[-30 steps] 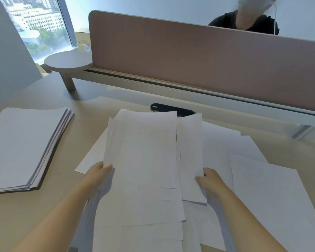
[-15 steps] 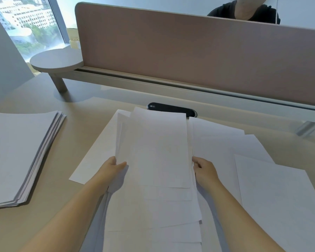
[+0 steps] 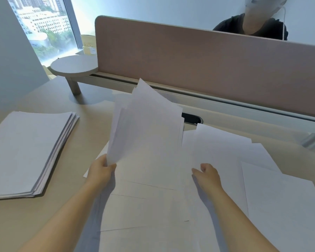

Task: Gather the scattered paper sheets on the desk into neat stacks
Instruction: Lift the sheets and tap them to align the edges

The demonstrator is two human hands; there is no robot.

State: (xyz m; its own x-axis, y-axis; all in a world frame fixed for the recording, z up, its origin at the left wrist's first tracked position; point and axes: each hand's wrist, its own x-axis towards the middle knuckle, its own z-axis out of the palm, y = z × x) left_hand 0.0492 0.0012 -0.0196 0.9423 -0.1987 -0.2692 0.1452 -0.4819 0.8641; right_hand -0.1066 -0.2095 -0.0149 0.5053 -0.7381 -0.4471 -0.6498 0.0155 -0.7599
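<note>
A pinkish-brown divider panel [image 3: 207,70] is standing along the far edge of the beige desk [image 3: 44,224], sitting in a pale rail. A small round shelf [image 3: 73,67] is resting on a short grey leg [image 3: 74,87] at the panel's left end, near the desk's far left corner. A black oval cable port [image 3: 192,118] is lying in the desk just before the rail. A window [image 3: 44,28] is showing buildings and trees. A person in a dark top [image 3: 233,26] is sitting behind the panel.
</note>
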